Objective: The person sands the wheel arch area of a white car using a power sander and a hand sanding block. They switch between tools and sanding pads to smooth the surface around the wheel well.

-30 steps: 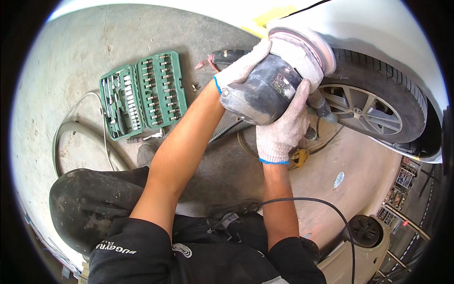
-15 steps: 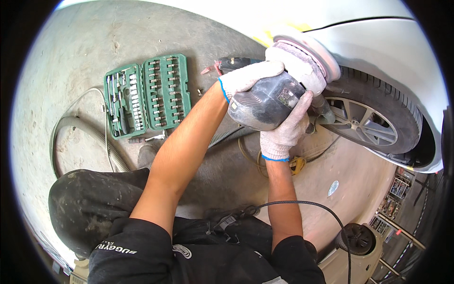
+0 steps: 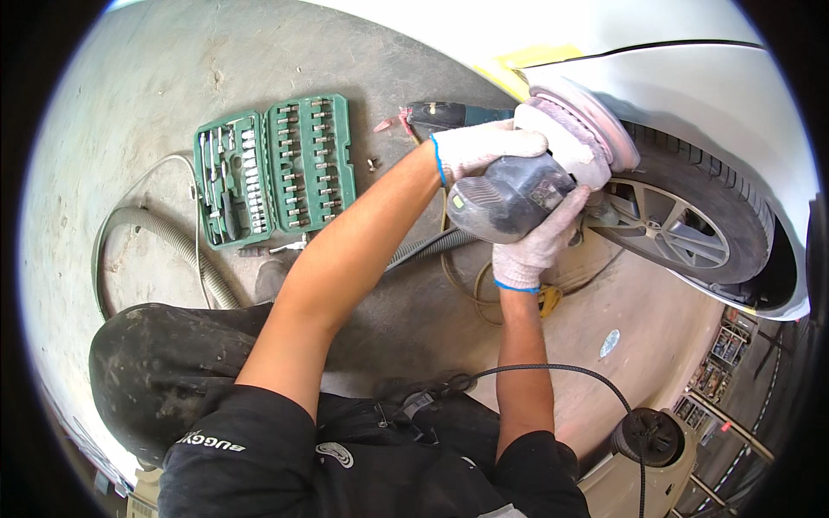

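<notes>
Both my hands, in white knit gloves with blue cuffs, hold a dusty orbital sander (image 3: 508, 195) with a black body and pale front. My left hand (image 3: 489, 145) wraps its far-left side, below the head. My right hand (image 3: 537, 249) grips the near-right side. The sander's round pad (image 3: 596, 125) lies at the white car body panel (image 3: 682, 82), above the wheel arch; whether it presses on the panel is hard to see. Yellow tape (image 3: 542, 57) and a grey patch show on the panel beside it.
A car wheel (image 3: 661, 220) stands just right of the sander. On the concrete floor lie an open green socket set (image 3: 275, 173), a grey ribbed hose (image 3: 168, 242), another power tool (image 3: 440, 114) and a yellow cable (image 3: 548, 299). A black cord (image 3: 561, 369) crosses in front of me.
My hands and the sander have shifted right and slightly nearer, along the panel toward the wheel arch. More of the yellow tape and of the tool on the floor shows now.
</notes>
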Available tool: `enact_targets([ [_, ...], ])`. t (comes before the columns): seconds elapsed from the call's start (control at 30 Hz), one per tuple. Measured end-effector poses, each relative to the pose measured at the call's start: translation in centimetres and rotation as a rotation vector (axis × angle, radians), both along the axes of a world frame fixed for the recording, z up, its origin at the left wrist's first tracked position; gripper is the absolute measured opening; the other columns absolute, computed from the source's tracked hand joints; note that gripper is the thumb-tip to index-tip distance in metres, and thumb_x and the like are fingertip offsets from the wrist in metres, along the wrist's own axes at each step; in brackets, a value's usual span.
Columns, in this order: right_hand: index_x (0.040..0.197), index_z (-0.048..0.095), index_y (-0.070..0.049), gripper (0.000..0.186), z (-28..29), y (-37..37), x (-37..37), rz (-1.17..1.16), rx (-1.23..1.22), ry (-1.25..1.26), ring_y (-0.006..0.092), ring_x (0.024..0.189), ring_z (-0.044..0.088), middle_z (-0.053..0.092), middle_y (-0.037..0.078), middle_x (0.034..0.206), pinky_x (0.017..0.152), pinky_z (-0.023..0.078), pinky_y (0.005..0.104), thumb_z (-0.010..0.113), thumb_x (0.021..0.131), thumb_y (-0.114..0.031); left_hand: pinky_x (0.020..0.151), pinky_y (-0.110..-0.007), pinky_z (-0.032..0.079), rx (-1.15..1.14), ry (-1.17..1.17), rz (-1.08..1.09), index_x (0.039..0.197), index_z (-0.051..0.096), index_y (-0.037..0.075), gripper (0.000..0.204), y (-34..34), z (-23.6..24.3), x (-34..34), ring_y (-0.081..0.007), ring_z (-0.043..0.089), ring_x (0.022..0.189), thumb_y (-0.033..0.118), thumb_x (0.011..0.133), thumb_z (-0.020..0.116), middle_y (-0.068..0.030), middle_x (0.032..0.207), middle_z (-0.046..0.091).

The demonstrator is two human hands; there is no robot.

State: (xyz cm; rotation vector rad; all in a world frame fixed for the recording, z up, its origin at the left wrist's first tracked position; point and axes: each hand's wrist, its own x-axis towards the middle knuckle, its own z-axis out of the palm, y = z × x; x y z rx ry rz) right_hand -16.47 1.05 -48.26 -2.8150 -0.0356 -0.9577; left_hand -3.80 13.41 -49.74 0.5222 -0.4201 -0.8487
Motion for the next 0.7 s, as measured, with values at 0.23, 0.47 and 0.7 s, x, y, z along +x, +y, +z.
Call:
enact_targets([
  [0.23,0.150,0.015,0.006,0.114,0.3,0.8,1.1,0.059,-0.088,-0.042,0.0483,0.103,0.056,0.053,0.034,0.124,0.088,0.045,0.0542,0.085,0.069,-0.034,0.103,-0.039,0.047,0.037,0.035,-0.008,0.136,0.050,-0.001,0.072,1.7,-0.2,0.5,-0.0261,0.059,0.118,0.043,0.084,0.073,-0.0160,0.131,0.059],
  [0.47,0.147,0.022,0.007,0.111,0.3,2.4,2.2,0.136,-0.050,-0.109,0.0445,0.084,0.058,0.058,0.029,0.103,0.074,0.044,0.0536,0.085,0.068,-0.038,0.101,-0.040,0.048,-0.006,0.072,-0.033,0.133,0.053,-0.002,0.074,3.4,-1.1,1.3,-0.0277,0.061,0.114,0.048,0.082,0.073,-0.0174,0.128,0.061],
  [0.7,0.150,0.016,0.003,0.113,0.7,1.0,0.2,0.033,0.026,-0.013,0.0485,0.106,0.056,0.054,0.034,0.120,0.089,0.045,0.0549,0.086,0.068,-0.029,0.100,-0.040,0.048,0.024,0.083,-0.057,0.133,0.053,-0.001,0.069,0.6,-0.4,0.2,-0.0271,0.061,0.114,0.045,0.085,0.071,-0.0166,0.127,0.061],
])
